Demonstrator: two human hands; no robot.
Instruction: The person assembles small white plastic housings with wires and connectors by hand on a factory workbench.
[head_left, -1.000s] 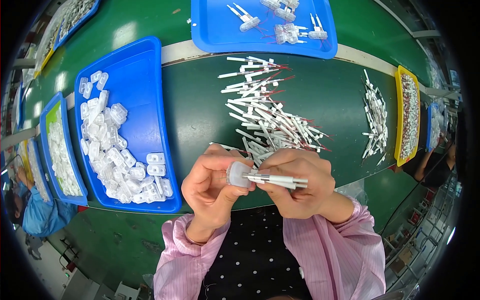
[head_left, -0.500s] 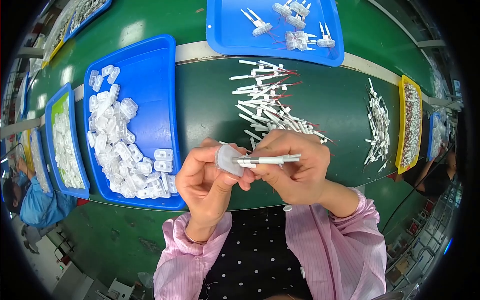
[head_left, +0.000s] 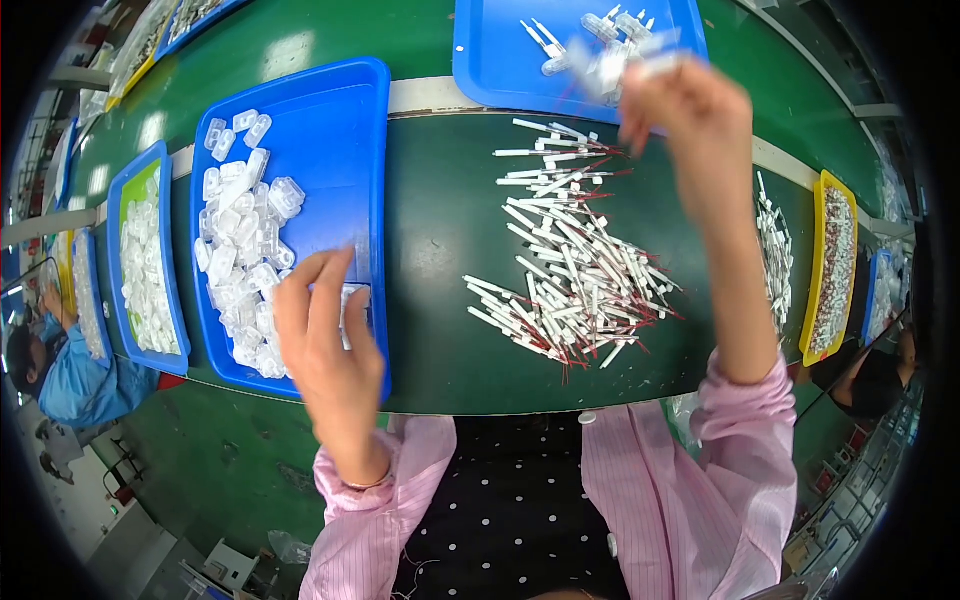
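Note:
Over the far blue tray [head_left: 480, 60], my right hand [head_left: 690, 115] is blurred by motion. Its fingers are closed on a smeared clear plastic housing with white tubes [head_left: 655, 66], above similar finished-looking pieces. My left hand [head_left: 330, 345] reaches into the left blue tray [head_left: 345, 150], fingers spread and thumb apart. Clear plastic housings [head_left: 240, 225] lie heaped under and beside it, one showing between thumb and fingers. A pile of white tubes with red wires [head_left: 590, 260] lies on the green table between my arms.
Another pile of white tubes [head_left: 775, 250] lies partly behind my right forearm, beside a yellow tray [head_left: 812, 330] of small parts. On the left stands a blue tray with clear parts [head_left: 175, 290]. A person in blue [head_left: 95, 375] sits farther left.
My hands have parted from in front of me. The right has carried the housing with tubes up to the far tray; the left has let go of it and moved to the left tray.

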